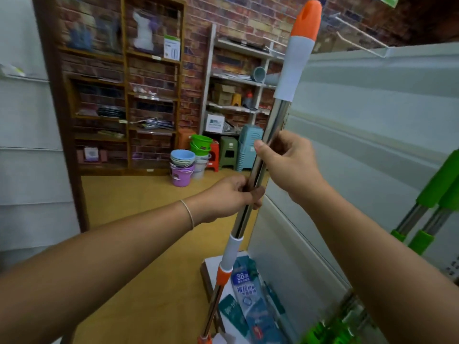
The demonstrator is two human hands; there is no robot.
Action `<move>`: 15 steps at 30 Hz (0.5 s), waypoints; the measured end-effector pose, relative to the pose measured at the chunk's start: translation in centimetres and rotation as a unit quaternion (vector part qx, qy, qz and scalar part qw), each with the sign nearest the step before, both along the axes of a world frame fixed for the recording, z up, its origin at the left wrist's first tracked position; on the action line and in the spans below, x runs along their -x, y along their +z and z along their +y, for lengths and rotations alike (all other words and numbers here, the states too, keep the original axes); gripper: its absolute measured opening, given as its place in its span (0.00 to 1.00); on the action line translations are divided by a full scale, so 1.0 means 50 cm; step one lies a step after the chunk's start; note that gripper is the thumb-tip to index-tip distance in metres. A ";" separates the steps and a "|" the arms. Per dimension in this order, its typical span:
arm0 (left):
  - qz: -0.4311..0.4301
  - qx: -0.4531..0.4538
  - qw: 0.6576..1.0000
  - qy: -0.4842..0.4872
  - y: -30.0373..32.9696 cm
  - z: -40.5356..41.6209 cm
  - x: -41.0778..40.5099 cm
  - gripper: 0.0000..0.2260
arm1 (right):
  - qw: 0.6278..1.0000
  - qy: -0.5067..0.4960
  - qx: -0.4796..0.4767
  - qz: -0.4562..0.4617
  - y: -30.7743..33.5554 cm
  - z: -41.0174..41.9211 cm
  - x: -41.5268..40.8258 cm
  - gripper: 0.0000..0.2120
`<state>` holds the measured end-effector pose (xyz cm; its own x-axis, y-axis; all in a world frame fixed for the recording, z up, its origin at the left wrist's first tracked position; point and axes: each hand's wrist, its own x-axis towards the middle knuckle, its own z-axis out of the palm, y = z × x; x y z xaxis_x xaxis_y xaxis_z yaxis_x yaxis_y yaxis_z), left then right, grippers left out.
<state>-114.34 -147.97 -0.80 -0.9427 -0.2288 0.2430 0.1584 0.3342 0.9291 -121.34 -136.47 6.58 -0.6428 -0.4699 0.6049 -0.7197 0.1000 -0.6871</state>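
Both hands wrapped round the long shiny steel mop pole with orange-and-white grips (263,145), left hand (231,194) just below right hand (288,160): light, stiff, slick metal, so the white grip above holds better.

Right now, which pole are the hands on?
The orange-capped pole, gripped by left hand and right hand; the two green-handled poles at the right are untouched.

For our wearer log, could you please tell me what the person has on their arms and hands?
Both forearms are bare, with no sleeves in view. The left hand and right hand wear no gloves, and no rings show. A thin pale band circles the left wrist; the right wrist carries nothing.
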 end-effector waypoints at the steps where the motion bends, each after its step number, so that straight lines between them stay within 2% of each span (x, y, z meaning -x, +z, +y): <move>1: -0.001 -0.005 1.000 -0.006 -0.005 -0.017 0.023 0.06 | 1.000 -0.004 0.002 0.000 -0.005 -0.015 0.021 0.10; 7: -0.012 -0.012 0.999 -0.033 -0.029 -0.113 0.181 0.01 | 0.999 -0.016 0.004 -0.044 -0.050 -0.101 0.167 0.12; 15: -0.047 -0.033 0.995 -0.082 -0.031 -0.227 0.400 0.06 | 0.996 -0.034 0.013 -0.080 -0.067 -0.207 0.375 0.16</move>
